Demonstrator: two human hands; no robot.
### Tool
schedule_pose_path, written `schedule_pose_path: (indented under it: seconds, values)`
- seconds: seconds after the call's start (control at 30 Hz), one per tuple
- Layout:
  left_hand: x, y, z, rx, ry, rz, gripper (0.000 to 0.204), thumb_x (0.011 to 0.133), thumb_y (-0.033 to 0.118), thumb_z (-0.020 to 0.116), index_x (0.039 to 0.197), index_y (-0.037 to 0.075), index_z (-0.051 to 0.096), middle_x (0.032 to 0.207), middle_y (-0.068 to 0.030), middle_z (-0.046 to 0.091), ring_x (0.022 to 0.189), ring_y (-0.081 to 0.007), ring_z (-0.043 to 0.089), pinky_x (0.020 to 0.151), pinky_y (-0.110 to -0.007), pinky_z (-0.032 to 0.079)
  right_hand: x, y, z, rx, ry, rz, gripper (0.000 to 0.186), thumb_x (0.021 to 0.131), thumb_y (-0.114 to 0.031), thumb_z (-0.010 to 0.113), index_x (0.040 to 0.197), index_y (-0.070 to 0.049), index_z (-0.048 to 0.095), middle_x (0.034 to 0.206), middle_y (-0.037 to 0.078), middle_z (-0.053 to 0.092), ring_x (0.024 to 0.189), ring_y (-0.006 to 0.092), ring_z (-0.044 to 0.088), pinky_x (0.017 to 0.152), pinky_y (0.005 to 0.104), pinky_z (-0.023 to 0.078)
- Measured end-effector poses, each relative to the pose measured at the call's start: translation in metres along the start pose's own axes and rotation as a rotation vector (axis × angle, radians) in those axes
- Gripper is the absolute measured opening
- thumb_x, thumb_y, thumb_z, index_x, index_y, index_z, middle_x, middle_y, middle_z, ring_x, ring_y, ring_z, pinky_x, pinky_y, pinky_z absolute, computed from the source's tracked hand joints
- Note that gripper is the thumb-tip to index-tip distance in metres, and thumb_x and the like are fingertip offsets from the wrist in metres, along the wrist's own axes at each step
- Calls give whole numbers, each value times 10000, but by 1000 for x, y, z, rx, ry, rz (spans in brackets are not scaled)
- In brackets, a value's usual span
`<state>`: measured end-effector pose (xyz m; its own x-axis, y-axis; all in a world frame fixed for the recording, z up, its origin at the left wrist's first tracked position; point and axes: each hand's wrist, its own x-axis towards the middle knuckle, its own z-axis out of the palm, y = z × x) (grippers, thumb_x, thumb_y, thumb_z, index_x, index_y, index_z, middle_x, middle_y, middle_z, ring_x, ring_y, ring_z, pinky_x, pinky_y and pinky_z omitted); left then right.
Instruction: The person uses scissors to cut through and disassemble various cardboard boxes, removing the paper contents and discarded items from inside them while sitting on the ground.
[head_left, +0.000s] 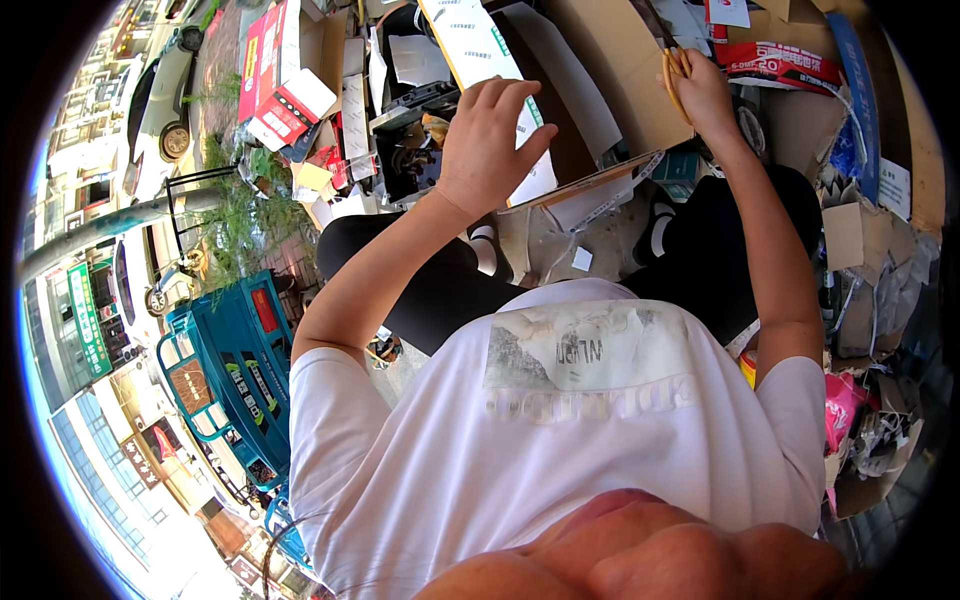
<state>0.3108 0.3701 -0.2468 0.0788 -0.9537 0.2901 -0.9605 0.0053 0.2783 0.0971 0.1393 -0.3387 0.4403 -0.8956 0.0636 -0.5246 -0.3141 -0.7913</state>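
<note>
In front of me stands a large open cardboard box [610,50], its brown inside facing up. One side of it is a white printed panel [465,35] with green marks. My left hand [492,135] is over this panel, fingers bent and thumb apart, with nothing seen in it. Whether its fingertips touch the panel I cannot tell. At the box's right side, my right hand [700,95] is closed round the yellow-orange handles of scissors [673,80]. Their dark blades point away from me, by the cardboard edge.
Red-and-white cartons [275,80] and a black crate [405,165] of odds and ends lie to the left. Flattened cardboard and a red printed bag [780,65] are piled at the right. A teal cargo tricycle [235,375] and a parked car [165,95] stand farther left.
</note>
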Motion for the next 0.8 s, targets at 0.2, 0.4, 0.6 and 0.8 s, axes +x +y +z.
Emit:
schedule_pose_path:
  seconds: [0.2, 0.4, 0.6, 0.8]
  values:
    - [18, -45, 66, 137, 5, -437, 1056, 794, 565, 720, 1528, -16, 232, 1533, -318, 274, 1454, -465, 220, 1186, -526, 195, -6, -7, 11, 18, -51, -64, 250, 813, -135, 736, 959, 8, 592, 820, 122, 653, 734, 204, 618, 706, 355, 482]
    - [86, -75, 91, 408, -248, -174, 674, 839, 394, 688, 1390, 52, 505, 1410, -162, 525, 1383, -348, 405, 1150, -465, 295, -15, -26, 8, -14, -60, -57, 242, 817, -86, 721, 972, 12, 562, 859, 138, 653, 772, 233, 642, 721, 349, 492]
    - [143, -101, 120, 557, -904, -82, 310, 852, 220, 693, 1126, 84, 741, 1223, -110, 691, 1156, -283, 650, 904, -411, 528, -24, -38, 5, -1, -68, -82, 238, 820, -67, 717, 955, 10, 537, 832, 147, 633, 740, 240, 627, 701, 347, 492]
    - [176, -140, 134, 646, -1067, -231, 448, 848, 182, 684, 1290, 116, 663, 1297, -100, 656, 1168, -284, 649, 899, -397, 530, -25, -50, -7, 29, -96, -98, 223, 829, -70, 700, 940, 0, 520, 834, 170, 637, 759, 345, 624, 698, 376, 496]
